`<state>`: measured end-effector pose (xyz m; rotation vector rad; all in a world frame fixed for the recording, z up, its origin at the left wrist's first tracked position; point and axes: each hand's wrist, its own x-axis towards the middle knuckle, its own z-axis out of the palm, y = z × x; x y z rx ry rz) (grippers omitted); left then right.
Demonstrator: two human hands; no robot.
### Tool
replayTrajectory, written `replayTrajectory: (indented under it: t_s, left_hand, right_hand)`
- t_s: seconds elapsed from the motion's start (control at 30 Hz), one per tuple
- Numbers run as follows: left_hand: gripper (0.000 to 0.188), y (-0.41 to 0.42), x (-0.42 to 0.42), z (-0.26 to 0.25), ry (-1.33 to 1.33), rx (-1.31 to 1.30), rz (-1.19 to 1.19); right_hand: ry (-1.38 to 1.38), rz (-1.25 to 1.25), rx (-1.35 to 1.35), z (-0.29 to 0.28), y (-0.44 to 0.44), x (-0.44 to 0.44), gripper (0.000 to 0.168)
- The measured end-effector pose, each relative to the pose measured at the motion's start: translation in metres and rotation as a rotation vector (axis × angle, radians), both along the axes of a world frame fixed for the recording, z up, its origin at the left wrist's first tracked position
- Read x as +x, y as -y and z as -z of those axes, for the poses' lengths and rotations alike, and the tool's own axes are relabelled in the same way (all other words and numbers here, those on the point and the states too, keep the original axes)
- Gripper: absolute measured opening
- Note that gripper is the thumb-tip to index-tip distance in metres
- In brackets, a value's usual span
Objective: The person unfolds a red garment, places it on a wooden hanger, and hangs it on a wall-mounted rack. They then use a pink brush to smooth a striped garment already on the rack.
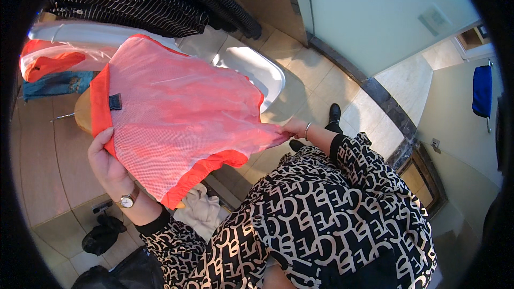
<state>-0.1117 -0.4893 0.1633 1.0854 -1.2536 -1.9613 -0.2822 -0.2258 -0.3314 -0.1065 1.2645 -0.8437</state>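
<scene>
A red and white mesh-lined garment hangs spread on a wooden hanger, whose metal hook sticks out to the left. A small dark label sits inside its red neck band. My left hand, with a wristwatch above it, pinches the band's lower end between thumb and fingers. My right hand, a bangle on its wrist, grips the gathered far edge of the garment at the right. Part of each hand's fingers is hidden by the cloth.
Black striped clothes hang at the upper left, beside more red and white cloth. A white tub stands behind the garment. Cream cloth lies below it. A frosted glass panel stands at the upper right, above a dark stone sill.
</scene>
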Motion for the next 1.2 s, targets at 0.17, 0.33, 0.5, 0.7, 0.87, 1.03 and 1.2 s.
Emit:
replayTrajectory:
  t_s: [0.17, 0.33, 0.5, 0.7, 0.87, 1.03, 1.2]
  left_hand:
    - [0.04, -0.001, -0.014, -0.014, 0.003, -0.03, 0.012]
    - [0.036, 0.01, 0.012, 0.0, -0.17, -0.006, -0.011]
    - [0.037, 0.018, 0.018, -0.001, -0.215, -0.042, -0.083]
    - [0.036, 0.021, 0.014, 0.007, -0.193, 0.01, -0.081]
    - [0.036, 0.0, 0.005, -0.001, -0.183, -0.037, -0.036]
    - [0.037, -0.02, -0.011, -0.015, -0.156, -0.097, -0.081]
    - [0.036, -0.039, -0.004, -0.035, -0.206, -0.067, -0.035]
  right_hand:
    - [0.051, 0.064, -0.127, 0.107, 0.003, 0.019, 0.034]
    - [0.021, 0.127, -0.178, -0.014, -0.017, -0.054, 0.046]
    - [0.27, 0.965, -0.653, -0.099, -0.017, -0.139, 0.024]
    - [-0.064, 0.691, -0.235, -0.04, -0.052, -0.121, 0.022]
    - [-0.118, 0.341, -0.078, -0.02, -0.077, -0.094, 0.026]
    - [-0.068, 0.001, -0.023, 0.013, -0.065, -0.054, 0.042]
    - [-0.154, -0.224, -0.045, 0.005, -0.048, -0.022, 0.075]
